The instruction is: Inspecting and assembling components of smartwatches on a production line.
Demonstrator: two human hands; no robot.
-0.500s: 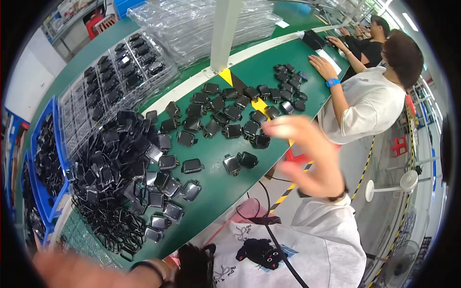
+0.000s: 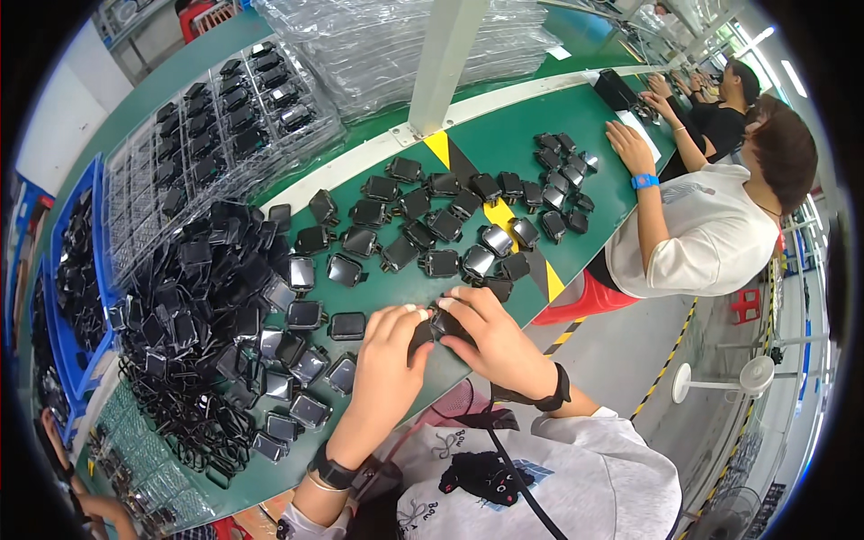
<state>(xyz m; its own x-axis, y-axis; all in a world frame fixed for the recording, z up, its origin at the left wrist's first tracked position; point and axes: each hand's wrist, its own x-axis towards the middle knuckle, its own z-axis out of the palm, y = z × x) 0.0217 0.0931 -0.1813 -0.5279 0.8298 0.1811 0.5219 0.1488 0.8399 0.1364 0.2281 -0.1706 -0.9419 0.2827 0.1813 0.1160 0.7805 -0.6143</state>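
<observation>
right of the dark heap (image 2: 198, 297), the left hand (image 2: 392, 346) and right hand (image 2: 486, 340) meet at a black unit (image 2: 445, 325).
both have fingers closed on it, though i cannot tell whether they share one piece or grip two. the step in hand looks like close two-handed handling; the next move seems to call for a steady pinch. the green tabletop (image 2: 513, 135) spreads right of the heap under scattered units (image 2: 440, 264); blue bins (image 2: 101, 216) stand left of it, a clear tray (image 2: 133, 193) beyond. farther right of the heap are a white-shirted co-worker (image 2: 693, 238) and a red stool (image 2: 589, 304).
</observation>
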